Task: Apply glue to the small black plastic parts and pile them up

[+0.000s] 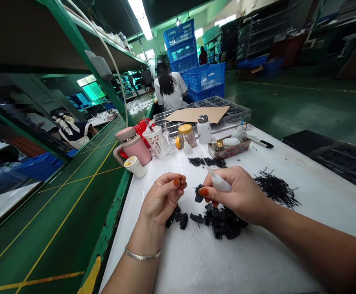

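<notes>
My right hand is closed round a small white squeeze bottle with a thin needle tip pointing up and left. Between its thumb and fingers it also pinches a small black plastic part. My left hand is closed in a pinch just left of that part; whatever its fingertips hold, if anything, is too small to make out. Below both hands lies a pile of black plastic parts, with a few loose black parts to its left. A heap of thin black sticks lies right of my right hand.
Small black pieces lie beyond my hands. Farther back stand a pink flask, a white cup, a yellow-lidded jar, a white pump bottle and a small box. A green conveyor runs along the left. A person in white sits ahead.
</notes>
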`<state>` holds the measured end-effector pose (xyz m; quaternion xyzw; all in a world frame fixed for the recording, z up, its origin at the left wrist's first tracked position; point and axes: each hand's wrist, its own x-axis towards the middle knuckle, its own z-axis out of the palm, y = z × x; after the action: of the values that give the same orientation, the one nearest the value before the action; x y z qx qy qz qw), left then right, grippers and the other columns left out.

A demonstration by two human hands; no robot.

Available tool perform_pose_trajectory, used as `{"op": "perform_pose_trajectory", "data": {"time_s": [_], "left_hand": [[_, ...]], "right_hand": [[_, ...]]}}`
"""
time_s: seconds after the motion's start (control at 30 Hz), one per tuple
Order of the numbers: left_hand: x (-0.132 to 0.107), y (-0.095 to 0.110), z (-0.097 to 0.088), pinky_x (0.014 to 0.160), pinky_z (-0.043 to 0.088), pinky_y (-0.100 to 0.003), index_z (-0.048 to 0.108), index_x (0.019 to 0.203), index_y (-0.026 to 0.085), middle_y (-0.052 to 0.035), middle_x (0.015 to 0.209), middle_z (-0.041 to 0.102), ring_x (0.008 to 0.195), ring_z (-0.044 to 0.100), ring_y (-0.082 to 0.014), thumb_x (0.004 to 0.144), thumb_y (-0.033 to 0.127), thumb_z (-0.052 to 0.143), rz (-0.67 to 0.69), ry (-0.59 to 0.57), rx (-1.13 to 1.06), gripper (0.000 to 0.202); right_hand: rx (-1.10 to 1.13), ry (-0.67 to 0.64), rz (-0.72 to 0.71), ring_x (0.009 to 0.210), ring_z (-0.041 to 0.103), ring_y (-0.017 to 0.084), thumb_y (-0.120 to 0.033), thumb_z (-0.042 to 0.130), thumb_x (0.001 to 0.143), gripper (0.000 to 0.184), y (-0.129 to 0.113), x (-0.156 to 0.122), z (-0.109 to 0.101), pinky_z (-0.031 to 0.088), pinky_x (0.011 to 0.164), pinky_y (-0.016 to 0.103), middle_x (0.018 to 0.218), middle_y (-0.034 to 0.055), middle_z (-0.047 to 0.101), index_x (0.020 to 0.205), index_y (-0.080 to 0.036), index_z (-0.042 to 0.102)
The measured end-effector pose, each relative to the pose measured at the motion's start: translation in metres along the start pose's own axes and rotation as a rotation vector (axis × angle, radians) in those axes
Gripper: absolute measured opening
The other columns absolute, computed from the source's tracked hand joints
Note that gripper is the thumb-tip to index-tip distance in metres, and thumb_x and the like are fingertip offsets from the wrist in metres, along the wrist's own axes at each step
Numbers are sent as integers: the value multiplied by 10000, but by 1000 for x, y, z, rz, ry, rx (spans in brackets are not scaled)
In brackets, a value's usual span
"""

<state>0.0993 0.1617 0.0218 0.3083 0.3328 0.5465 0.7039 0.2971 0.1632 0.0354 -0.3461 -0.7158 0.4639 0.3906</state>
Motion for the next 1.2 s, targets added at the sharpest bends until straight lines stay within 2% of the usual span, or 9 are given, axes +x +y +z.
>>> {"op": "perform_pose_trajectory", "data": {"time_s": [0.2, 0.4, 0.67, 0.87, 1.03, 1.2], "left_hand": [[0, 1, 3, 544, 511, -76, 694, 659, 138, -20, 726, 689, 653, 643, -72, 554, 75, 817, 10, 1, 20, 173], [1, 0, 5, 570, 530, -98, 718, 764, 140, -22, 728, 690, 649, 653, -80, 582, 63, 792, 0, 6, 23, 210], [1, -1, 4, 573, 548, -118, 727, 784, 125, -52, 739, 726, 635, 679, -100, 624, 73, 776, -13, 36, 63, 176], [2, -3, 3, 658, 574, -181, 723, 769, 117, -45, 780, 721, 686, 677, -112, 640, 74, 763, 28, 41, 67, 142], [3, -3, 3, 566, 556, -157, 726, 750, 109, -30, 722, 695, 622, 650, -96, 609, 98, 795, 25, 54, 76, 157], [1, -1, 4, 538, 539, -122, 706, 724, 111, -36, 685, 693, 580, 641, -80, 589, 100, 818, -8, 21, 81, 176]], "right_hand": [[-6, -1, -11, 485, 554, 112, -354, 638, 806, 262, 0, 0, 0, 406, 455, 211, 562, 24, 632, 642, -151, 624], [-12, 3, -3, 486, 558, 114, -327, 641, 802, 239, -1, 0, 0, 409, 457, 210, 564, 28, 637, 645, -148, 624], [-4, 8, -18, 480, 559, 114, -334, 644, 798, 245, 0, 1, 0, 409, 451, 208, 558, 29, 636, 648, -142, 628], [-39, 18, -30, 485, 559, 116, -313, 641, 794, 228, -1, 0, 0, 404, 451, 209, 557, 28, 636, 644, -142, 634], [-23, 13, -30, 484, 554, 114, -303, 638, 798, 224, -1, 0, -1, 404, 452, 210, 558, 27, 634, 644, -140, 632], [1, 12, -19, 482, 549, 113, -320, 649, 795, 234, 0, 1, 1, 403, 448, 209, 560, 30, 634, 649, -138, 630]]}}
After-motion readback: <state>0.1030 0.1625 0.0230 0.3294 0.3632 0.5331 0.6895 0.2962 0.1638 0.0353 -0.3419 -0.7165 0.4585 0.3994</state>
